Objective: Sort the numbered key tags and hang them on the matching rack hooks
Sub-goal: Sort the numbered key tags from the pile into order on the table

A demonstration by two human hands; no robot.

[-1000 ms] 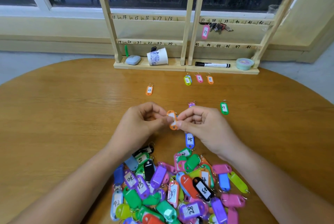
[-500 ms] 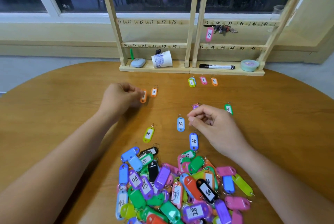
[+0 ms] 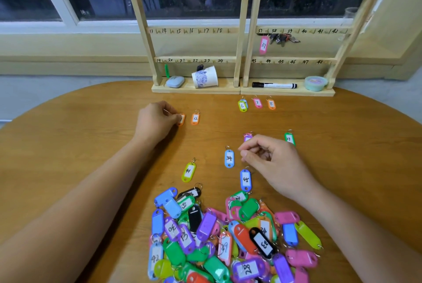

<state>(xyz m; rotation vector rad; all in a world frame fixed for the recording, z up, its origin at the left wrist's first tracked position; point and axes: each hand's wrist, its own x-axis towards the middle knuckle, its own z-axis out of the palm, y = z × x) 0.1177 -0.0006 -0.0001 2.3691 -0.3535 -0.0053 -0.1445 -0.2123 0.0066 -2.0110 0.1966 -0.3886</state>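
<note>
Pinching orange tag (image 3: 182,119) still, left hand (image 3: 157,123) grip | right hand (image 3: 271,164) grip loose, empty

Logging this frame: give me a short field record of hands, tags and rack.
left hand: pinches an orange tag, beside tag 12
right hand: loosely curled near tag 34, nothing seen in it
hung: pink tag 37 on the rack, beside a key bunch
laid out: tag 6, tag 7, tag 8 near the rack base
unsorted: mixed pile at the table near edge
</note>
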